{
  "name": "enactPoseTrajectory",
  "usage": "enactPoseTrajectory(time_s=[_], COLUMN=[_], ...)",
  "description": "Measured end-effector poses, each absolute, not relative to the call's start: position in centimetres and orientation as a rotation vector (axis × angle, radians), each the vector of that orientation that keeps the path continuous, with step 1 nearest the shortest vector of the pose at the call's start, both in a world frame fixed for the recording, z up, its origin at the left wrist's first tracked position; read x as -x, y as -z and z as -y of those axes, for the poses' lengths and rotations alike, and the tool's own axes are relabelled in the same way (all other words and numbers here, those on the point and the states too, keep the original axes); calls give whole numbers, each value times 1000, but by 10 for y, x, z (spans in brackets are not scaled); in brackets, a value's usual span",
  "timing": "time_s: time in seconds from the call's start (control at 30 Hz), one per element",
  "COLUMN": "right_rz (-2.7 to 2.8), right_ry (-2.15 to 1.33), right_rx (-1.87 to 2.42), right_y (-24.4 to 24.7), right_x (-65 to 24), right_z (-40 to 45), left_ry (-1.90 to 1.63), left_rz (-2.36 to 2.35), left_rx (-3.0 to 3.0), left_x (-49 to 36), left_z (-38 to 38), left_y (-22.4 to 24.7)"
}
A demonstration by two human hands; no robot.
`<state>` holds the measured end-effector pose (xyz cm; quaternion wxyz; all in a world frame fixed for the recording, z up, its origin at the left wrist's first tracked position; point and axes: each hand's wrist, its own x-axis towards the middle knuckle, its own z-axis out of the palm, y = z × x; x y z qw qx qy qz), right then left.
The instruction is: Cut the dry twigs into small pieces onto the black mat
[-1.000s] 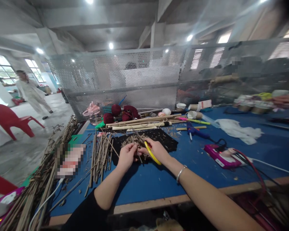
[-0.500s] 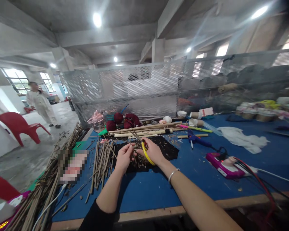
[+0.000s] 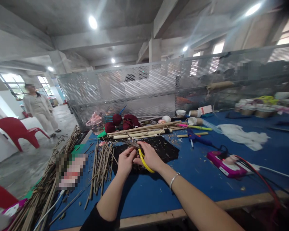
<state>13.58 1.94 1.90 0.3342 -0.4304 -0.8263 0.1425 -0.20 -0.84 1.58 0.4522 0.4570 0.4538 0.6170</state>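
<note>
My right hand [image 3: 150,156] holds yellow-handled scissors [image 3: 144,162], their metal blades pointing up and to the left over a black cloth [image 3: 163,148]. Beside it, almost touching, my left hand [image 3: 125,161] is closed with fingertips pinched; whatever lies between them is too small to name. Dry plant bits are scattered on the cloth, partly hidden by both hands. Left of my left hand lies a pile of cut brown stalks [image 3: 100,166].
On the blue table [image 3: 154,192] are dark red yarn balls [image 3: 117,119], long sticks [image 3: 144,132], a blue glue gun [image 3: 195,138], a purple power strip [image 3: 225,164] and white plastic [image 3: 245,136]. Dry branches [image 3: 43,186] line the left edge. A person [image 3: 39,107] stands beyond a red chair [image 3: 19,130].
My hands have come closer together, and the scissor blades have tilted lower to the left, over my left fingertips. The person at the back left has lowered a raised arm.
</note>
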Motion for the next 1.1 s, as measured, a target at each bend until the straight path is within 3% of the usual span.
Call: enactPoseTrajectory(time_s=[1.1], right_rz=[2130], right_ry=[-345], right_rx=[1287], right_y=[-13], right_x=[-133], right_z=[-19], left_ry=[-1508], left_rz=[-1277], left_rx=[-1243], left_x=[11], left_z=[5], left_y=[-5])
